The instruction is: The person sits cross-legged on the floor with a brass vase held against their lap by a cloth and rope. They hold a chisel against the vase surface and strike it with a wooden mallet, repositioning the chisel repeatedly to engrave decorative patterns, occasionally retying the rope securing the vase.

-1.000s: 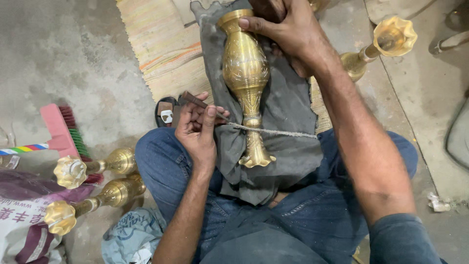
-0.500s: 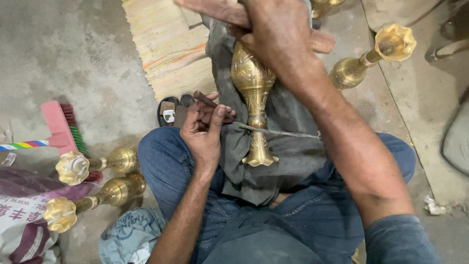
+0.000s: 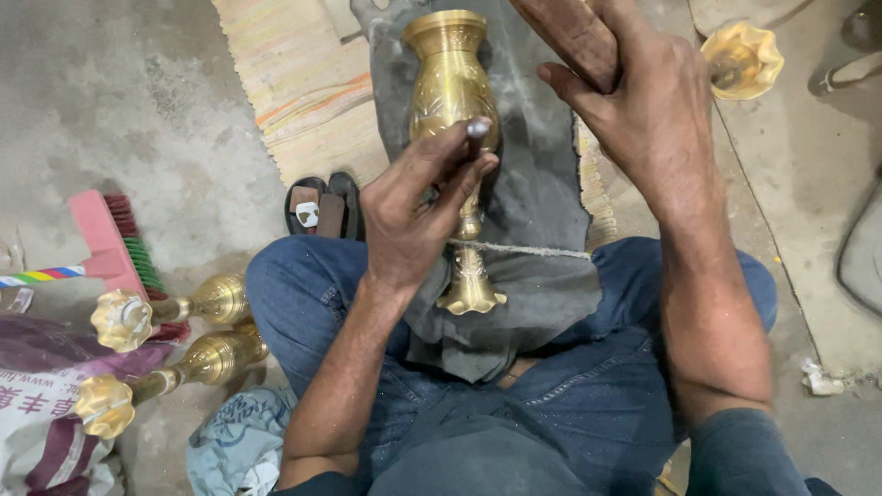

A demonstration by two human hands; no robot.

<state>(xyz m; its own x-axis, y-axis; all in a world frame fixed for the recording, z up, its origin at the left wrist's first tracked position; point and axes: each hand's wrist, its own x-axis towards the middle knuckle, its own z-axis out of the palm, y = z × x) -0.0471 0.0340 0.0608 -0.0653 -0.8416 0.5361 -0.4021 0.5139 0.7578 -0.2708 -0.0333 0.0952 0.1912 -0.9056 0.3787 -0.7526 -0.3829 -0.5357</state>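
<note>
Floor (image 3: 138, 110): bare grey concrete, stained and dusty.

- Striped woven mat (image 3: 303, 83), pale with orange and green bands, lies at the top centre, running under a dark grey cloth (image 3: 542, 184).
- Pair of dark sandals (image 3: 322, 207), just beside the mat's lower edge.
- Pink-backed brush (image 3: 115, 243) with red and green bristles, at the left.
- Two brass vases (image 3: 197, 303) lie on their sides, flared mouths to the left, one just below the other, near the brush.
- Printed sack (image 3: 37, 413), white and maroon, at the lower left corner.
- Pale blue patterned cloth (image 3: 234, 441), crumpled, beside the sack.
- Another brass vase (image 3: 740, 60), on its side at the upper right.
- Small white scrap (image 3: 818, 378), at the right.
</note>
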